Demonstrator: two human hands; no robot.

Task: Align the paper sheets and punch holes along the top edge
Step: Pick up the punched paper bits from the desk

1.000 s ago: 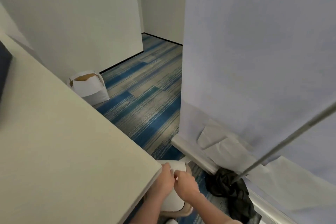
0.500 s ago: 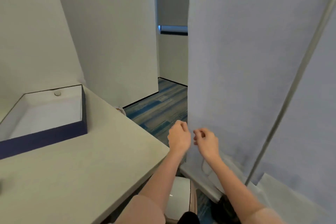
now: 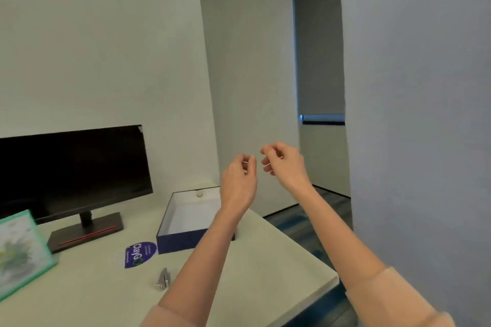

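Far left of the fingers and lower down, a flat green-edged item (image 3: 18,255) with a pale leafy print leans on the pale counter (image 3: 265,260). I cannot tell whether it is the paper. Beside it a dark, blank monitor (image 3: 71,170) stands on a black base with a red stripe.

Below and left of the fingers, a purple sticker (image 3: 139,253) with white lettering lies flat. Just in front of it is a small silvery metal tool (image 3: 163,279), narrow, shiny and folded like pliers. It may be the punch, but it is too blurred to tell. It lies apart from both hands, with the left forearm just beside it.

A shallow dark-blue box (image 3: 180,243) with a white inside sits open beneath the left forearm, with a small round object (image 3: 199,194) at its far wall.

The left hand (image 3: 237,180) is raised in the air above the box, its fingers (image 3: 248,163) curled toward the thumb, with nothing visible between them. Just right of it and slightly higher, the right hand (image 3: 285,167) is also raised, its fingers (image 3: 267,159) curled inward and holding nothing that shows. The two hands are close but apart. Peach sleeves (image 3: 393,297) cover the upper forearms.

Right of the fingers hangs a pale grey partition (image 3: 419,114), with blue striped carpet (image 3: 326,223) below.
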